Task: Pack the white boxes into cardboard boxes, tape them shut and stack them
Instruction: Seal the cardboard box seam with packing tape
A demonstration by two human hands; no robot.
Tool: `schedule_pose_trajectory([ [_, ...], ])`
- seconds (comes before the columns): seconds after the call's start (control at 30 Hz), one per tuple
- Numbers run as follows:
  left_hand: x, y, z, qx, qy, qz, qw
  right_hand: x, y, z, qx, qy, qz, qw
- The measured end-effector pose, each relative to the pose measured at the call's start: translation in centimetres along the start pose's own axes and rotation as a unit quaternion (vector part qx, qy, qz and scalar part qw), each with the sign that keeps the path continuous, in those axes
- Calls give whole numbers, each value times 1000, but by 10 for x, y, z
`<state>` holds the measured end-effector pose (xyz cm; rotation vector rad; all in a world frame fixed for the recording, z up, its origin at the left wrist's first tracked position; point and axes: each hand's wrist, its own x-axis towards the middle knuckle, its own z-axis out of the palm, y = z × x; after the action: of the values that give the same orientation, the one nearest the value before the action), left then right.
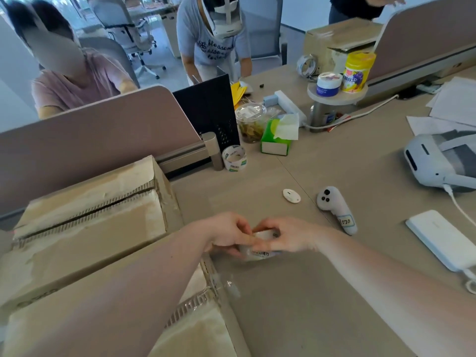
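Note:
Both hands meet over a roll of clear tape just above the desk, right of the cardboard boxes. My left hand grips the roll from the left, fingers curled round it. My right hand pinches at its top edge from the right. A closed cardboard box with its flaps meeting along a seam stands at the left. A second cardboard box lies nearer me under my left forearm, a strip of clear tape hanging off its corner. No white boxes show.
Another tape roll stands by the desk divider. A white controller, a small white oval tag, a power bank and a headset lie to the right. A tissue box, jars and people are behind.

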<state>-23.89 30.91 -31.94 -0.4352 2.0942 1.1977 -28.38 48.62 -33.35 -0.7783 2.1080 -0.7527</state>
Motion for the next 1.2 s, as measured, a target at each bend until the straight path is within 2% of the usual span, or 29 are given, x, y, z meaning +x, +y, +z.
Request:
schedule_pose_trajectory([
  [0.1, -21, 1, -10, -11, 3, 8, 1000, -2, -14, 1, -11, 35, 15, 999],
  [0.2, -39, 0, -27, 68, 53, 33, 996, -6, -30, -1, 42, 58, 11, 997],
  [0.27, -50, -1, -38, 83, 85, 51, 992, -7, -44, -2, 63, 73, 0, 995],
  [0.47, -69, -2, -67, 138, 152, 91, 974, 7, -98, 6, 2, 99, -23, 995],
  [0.63, -75, 1, -90, 131, 246, 147, 949, 33, -122, 5, -93, 170, 11, 981],
  [0.77, -67, 4, -107, 111, 255, 177, 944, 51, -130, -3, -45, 190, 7, 981],
  [0.87, -49, 6, -115, 94, 267, 176, 943, 71, -122, -11, -6, 190, 39, 981],
  [1.03, -5, 7, -134, 71, 314, 146, 935, 113, -102, -33, 42, 185, 15, 982],
  [1.2, 46, 27, -156, 154, 341, 140, 917, 161, -85, -49, 142, 259, 31, 955],
])
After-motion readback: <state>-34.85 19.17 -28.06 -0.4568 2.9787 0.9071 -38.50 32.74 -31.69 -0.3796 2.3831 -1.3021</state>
